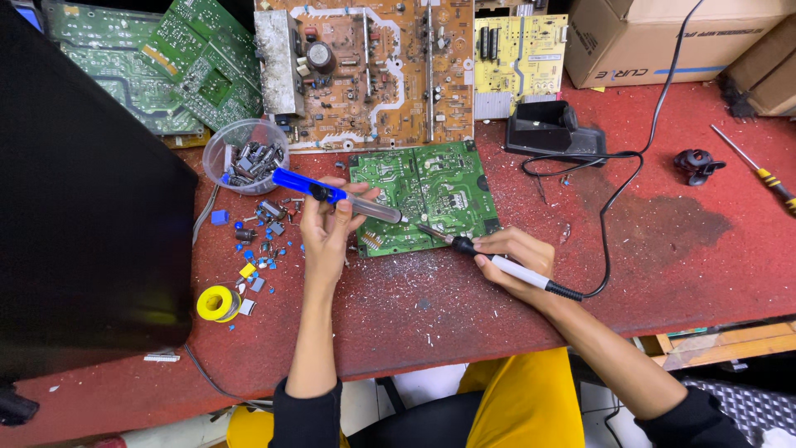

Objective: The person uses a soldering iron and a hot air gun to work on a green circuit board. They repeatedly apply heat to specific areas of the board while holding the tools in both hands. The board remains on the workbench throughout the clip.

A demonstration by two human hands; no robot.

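Red workbench (464,315), surface scuffed and flecked with solder debris.
- Far edge, centre: large brown circuit board (365,66); just to its right, a small yellow board (521,54).
- Far left corner: overlapping green boards (166,66).
- In front of the brown board's left end: clear plastic cup (245,155) of loose components.
- Left half: scattered blue and grey components (259,241); yellow solder spool (218,303) nearer the front edge.
- Left edge: large black panel (83,232).
- Far right: black iron stand (551,129), cardboard boxes (638,37), yellow-handled screwdriver (759,170).
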